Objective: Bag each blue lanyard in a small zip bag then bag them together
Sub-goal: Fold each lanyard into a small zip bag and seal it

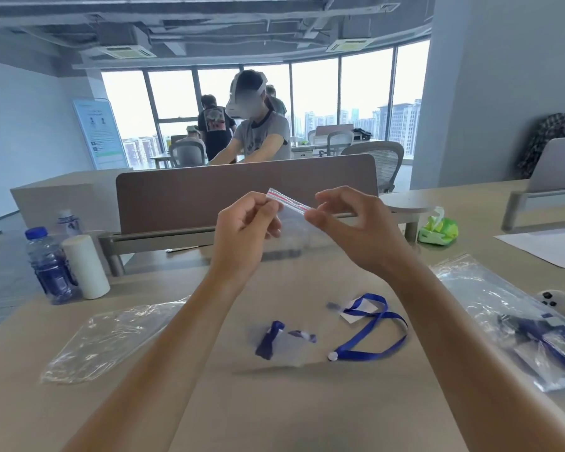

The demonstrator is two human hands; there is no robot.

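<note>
Bright daylight from the windows [313, 102] washes the view; edges bend, and foreground detail seems slightly blurred.

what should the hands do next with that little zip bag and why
Probably pull the small zip bag's mouth open. The left hand and right hand each pinch its red-striped top edge in the air, and it looks empty. One loose blue lanyard lies unbagged on the table right below, ready to go in.

Open-plan office, likely high-rise: desk divider [247, 190], mesh chairs [380, 158], window wall [317, 96].
</note>
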